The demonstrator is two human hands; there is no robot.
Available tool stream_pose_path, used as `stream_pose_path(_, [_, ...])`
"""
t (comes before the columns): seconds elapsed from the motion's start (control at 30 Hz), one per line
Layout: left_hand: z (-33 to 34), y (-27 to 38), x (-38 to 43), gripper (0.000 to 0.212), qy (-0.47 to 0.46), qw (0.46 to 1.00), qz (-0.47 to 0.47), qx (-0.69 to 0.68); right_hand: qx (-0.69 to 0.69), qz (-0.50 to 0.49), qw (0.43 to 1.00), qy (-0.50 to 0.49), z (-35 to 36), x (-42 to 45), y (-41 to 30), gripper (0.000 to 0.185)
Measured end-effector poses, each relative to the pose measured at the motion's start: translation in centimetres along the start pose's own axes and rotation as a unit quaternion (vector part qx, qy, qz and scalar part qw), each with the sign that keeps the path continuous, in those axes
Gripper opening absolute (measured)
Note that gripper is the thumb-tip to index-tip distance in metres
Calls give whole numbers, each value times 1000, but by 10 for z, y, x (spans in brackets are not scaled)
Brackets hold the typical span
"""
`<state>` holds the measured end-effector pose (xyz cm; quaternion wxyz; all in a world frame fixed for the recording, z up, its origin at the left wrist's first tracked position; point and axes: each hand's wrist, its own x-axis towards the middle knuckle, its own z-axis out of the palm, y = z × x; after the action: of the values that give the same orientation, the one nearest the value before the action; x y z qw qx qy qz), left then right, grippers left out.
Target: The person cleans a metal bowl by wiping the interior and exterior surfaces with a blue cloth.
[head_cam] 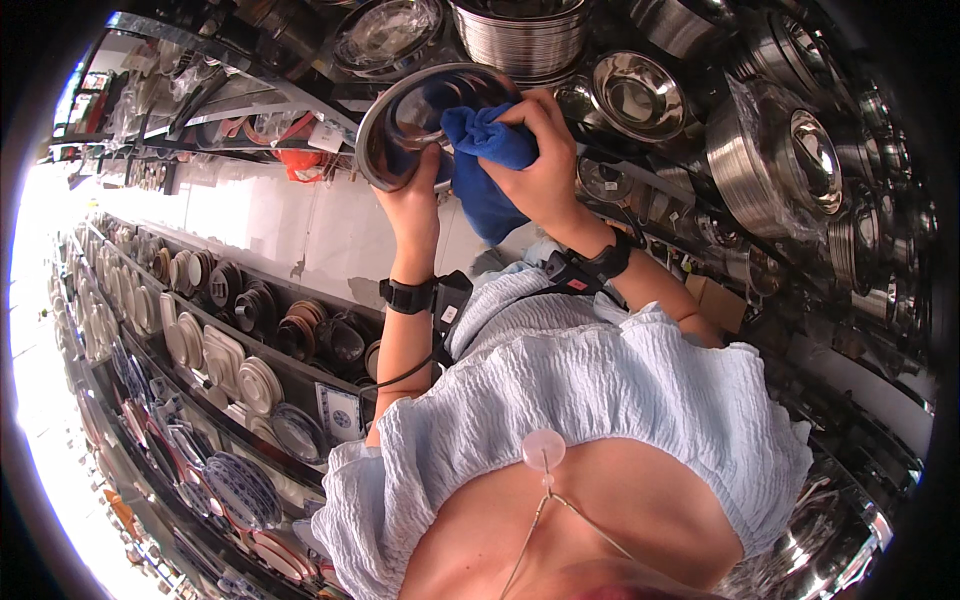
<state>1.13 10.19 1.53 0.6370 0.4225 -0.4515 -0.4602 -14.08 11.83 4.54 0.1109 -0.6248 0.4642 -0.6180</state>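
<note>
A shiny stainless steel bowl [397,112] is held up in front of the shelf, its open side tilted towards me. My left hand [417,191] grips the near left rim, with the thumb over the inside wall. Bunched in my right hand [544,161] is a blue cloth [487,176]. One wad of the cloth is at the bowl's right inner side, and the rest hangs below the rim. The fingertips of my right hand are partly hidden by the cloth. Both wrists wear black straps with small devices.
Stacked steel basins [521,37] stand just beyond the bowl. A steel dish [639,96] and a plastic-wrapped stack of basins [772,169] are on the right-hand shelving. Shelves of ceramic plates [259,384] line the left. Pale floor [262,217] shows between the rows, and a cardboard box [715,301] sits low right.
</note>
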Motion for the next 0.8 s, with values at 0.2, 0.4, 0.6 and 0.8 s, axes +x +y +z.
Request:
stream_pose_path(0.2, [-4,1,-3,30,11,999,-5,37,5,1,1000,-2,-2,1,-4,32])
stream_pose_path(0.4, [-7,-5,-3,43,3,999,-16,-37,30,27,999,-10,0,1,-12,32])
stream_pose_path(0.6, [-3,-3,-1,30,16,999,7,-29,28,28,999,-4,1,1,-11,31])
stream_pose_path(0.8, [-6,0,-3,30,15,999,-27,-17,30,36,999,-15,1,0,-6,33])
